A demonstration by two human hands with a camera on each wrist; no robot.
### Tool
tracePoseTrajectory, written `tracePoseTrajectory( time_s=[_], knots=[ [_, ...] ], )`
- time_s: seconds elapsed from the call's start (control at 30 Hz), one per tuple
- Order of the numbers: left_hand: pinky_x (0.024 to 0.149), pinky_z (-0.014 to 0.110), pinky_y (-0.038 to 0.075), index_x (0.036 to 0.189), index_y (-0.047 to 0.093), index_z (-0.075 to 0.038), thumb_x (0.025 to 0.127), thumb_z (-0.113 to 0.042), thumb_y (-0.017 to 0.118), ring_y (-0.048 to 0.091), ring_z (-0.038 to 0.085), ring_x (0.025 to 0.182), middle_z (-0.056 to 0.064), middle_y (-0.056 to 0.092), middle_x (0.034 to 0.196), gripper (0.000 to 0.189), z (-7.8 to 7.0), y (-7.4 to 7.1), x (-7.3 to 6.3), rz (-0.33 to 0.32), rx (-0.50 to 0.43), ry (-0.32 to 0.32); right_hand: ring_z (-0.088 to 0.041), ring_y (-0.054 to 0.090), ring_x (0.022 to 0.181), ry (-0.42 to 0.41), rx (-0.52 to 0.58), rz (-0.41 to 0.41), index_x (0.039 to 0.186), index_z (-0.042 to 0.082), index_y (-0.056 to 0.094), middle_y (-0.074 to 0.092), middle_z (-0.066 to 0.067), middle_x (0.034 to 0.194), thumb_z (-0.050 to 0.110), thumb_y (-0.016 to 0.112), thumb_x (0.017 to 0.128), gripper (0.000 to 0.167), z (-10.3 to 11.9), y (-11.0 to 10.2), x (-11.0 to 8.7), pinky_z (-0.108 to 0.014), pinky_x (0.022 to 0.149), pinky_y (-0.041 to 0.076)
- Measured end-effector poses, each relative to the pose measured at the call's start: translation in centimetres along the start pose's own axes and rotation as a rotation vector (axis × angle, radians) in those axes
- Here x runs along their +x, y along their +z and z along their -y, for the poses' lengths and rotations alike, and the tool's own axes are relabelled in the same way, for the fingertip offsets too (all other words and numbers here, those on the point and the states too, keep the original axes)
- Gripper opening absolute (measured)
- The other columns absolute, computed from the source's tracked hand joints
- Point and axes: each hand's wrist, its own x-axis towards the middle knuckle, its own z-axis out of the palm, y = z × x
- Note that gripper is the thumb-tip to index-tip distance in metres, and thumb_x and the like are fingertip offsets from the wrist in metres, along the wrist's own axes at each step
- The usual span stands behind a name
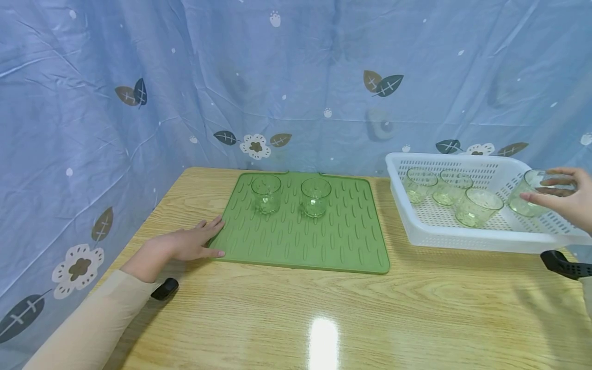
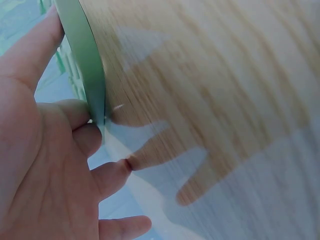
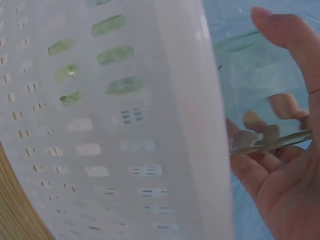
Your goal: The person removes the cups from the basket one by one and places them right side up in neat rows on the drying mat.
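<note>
Glasses (image 1: 316, 198), see-through and a bit green, are in two places: two sit on a green mat (image 1: 296, 252) and four are in a white basket (image 1: 462, 237) to the right. Nearest is the light wooden table (image 1: 416, 313), with a bright white spot (image 1: 324, 341) shining on it. On the left, a pale sleeve (image 1: 99, 318) leads to the left hand (image 1: 194, 242). This hand is flat, with its fingers spread out, and it touches the mat's left edge. The mat has rows of little bumps. The two glasses on it stand upright, side by side, near the back, with a small gap between them.

The basket has lots of little holes. At its right end, the right hand (image 1: 575, 198) has its thumb and bent fingers around one glass (image 1: 524, 201). I cannot tell how hard it squeezes. Just left of that is a glass (image 1: 478, 208) that looks tipped a little. Two more are farther left and back. Behind everything hangs a blue curtain (image 1: 296, 61) with flowers and leaves on it.
</note>
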Motion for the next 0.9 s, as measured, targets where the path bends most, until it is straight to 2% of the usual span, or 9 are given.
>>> tracePoseTrajectory(
  time_s=[0.03,0.1,0.17,0.23,0.27,0.33,0.57,0.7,0.9],
  knots=[
    [0.11,0.079,0.012,0.163,0.01,0.001,0.101,-0.055,0.058,-0.001,0.054,0.15,0.022,-0.002,0.169,0.096,0.0,0.0,0.0,-0.002,0.001,0.002,-0.003,0.052,0.101,-0.001,0.006,-0.012,0.164,0.019,0.018,0.046,-0.001,0.119,0.036,0.071,0.097,0.088,-0.4,0.1,0.2,-0.039,0.088,0.053],
    [0.11,0.079,0.011,0.163,0.01,0.002,0.101,-0.055,0.058,-0.001,0.054,0.15,0.022,-0.002,0.169,0.097,0.0,0.0,0.0,-0.004,0.0,0.005,-0.013,0.054,0.113,-0.014,0.045,-0.015,0.166,0.023,0.017,0.044,0.01,0.123,0.035,0.072,0.097,0.089,-1.3,0.3,0.7,-0.059,0.1,0.045],
    [0.109,0.08,0.01,0.163,0.01,0.002,0.101,-0.055,0.058,-0.001,0.055,0.149,0.022,-0.002,0.169,0.097,0.0,0.1,0.0,-0.006,-0.001,0.009,-0.007,0.052,0.116,-0.032,0.049,-0.022,0.164,0.035,0.018,0.031,0.026,0.119,0.037,0.074,0.095,0.09,-2.8,0.6,1.5,-0.059,0.102,0.043],
    [0.109,0.08,0.008,0.163,0.01,0.002,0.101,-0.055,0.058,-0.002,0.055,0.149,0.022,-0.002,0.169,0.097,0.1,0.1,0.0,-0.008,-0.004,0.012,-0.007,0.048,0.123,-0.049,0.075,-0.011,0.164,0.039,0.017,0.03,0.029,0.12,0.037,0.074,0.095,0.089,-3.1,0.8,1.7,-0.073,0.104,0.033],
    [0.108,0.081,0.006,0.163,0.01,0.003,0.101,-0.055,0.058,-0.002,0.055,0.149,0.023,-0.003,0.169,0.097,0.1,0.1,0.0,-0.009,-0.006,0.014,-0.02,0.047,0.133,-0.054,0.09,0.004,0.164,0.036,0.016,0.037,0.022,0.126,0.034,0.073,0.097,0.088,-2.2,0.6,1.3,-0.075,0.104,0.03],
    [0.108,0.081,0.004,0.163,0.01,0.002,0.101,-0.055,0.059,-0.003,0.055,0.149,0.023,-0.003,0.169,0.097,0.1,0.2,0.0,-0.012,-0.012,0.017,-0.023,0.044,0.138,-0.051,0.105,0.027,0.166,0.03,0.015,0.037,0.024,0.124,0.033,0.07,0.099,0.086,1.0,0.2,-0.4,-0.076,0.105,0.027],
    [0.107,0.082,0.003,0.163,0.009,0.002,0.101,-0.055,0.059,-0.004,0.054,0.15,0.022,-0.004,0.169,0.098,0.3,0.4,0.1,-0.011,-0.016,0.016,0.0,0.044,0.117,-0.065,0.126,0.059,0.166,0.027,0.018,0.035,0.029,0.119,0.031,0.07,0.099,0.084,0.7,0.7,0.3,-0.069,0.106,0.032],
    [0.108,0.081,0.004,0.163,0.01,0.002,0.101,-0.055,0.059,-0.004,0.055,0.149,0.023,-0.004,0.169,0.098,0.3,0.4,0.1,-0.011,-0.011,0.016,0.011,0.037,0.104,-0.062,0.129,0.081,0.164,0.007,0.019,0.031,0.033,0.112,0.03,0.063,0.103,0.079,7.2,-0.2,-3.1,-0.061,0.105,0.033],
    [0.108,0.081,0.007,0.163,0.01,0.002,0.101,-0.054,0.059,-0.002,0.055,0.149,0.023,-0.003,0.169,0.097,0.1,0.1,0.1,-0.01,-0.003,0.011,0.017,0.03,0.095,-0.076,0.119,0.106,0.164,0.004,0.018,0.031,0.037,0.112,0.033,0.06,0.105,0.078,9.8,-0.3,-3.9,-0.044,0.109,0.033]
  ],
)
